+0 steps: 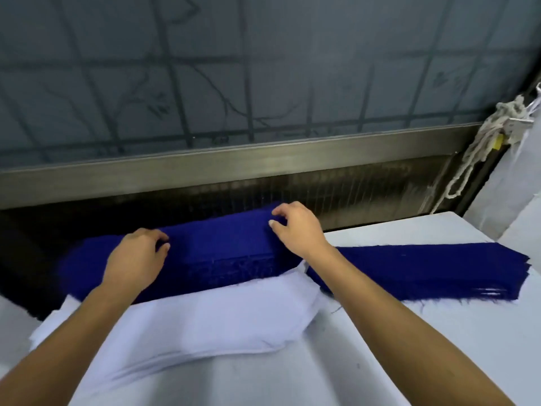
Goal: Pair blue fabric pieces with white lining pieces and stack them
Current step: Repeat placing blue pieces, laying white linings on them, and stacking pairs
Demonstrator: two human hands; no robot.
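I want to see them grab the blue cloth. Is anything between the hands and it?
Nothing visible is in the way. The left hand and right hand both pinch the top of the blue fabric stack. The white lining pile lies right in front of it, with nothing between them.

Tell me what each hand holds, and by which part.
Both grip the top blue piece of the middle blue pile: the left hand pinches it left of centre, the right hand near its right end, fingers curled into the cloth.
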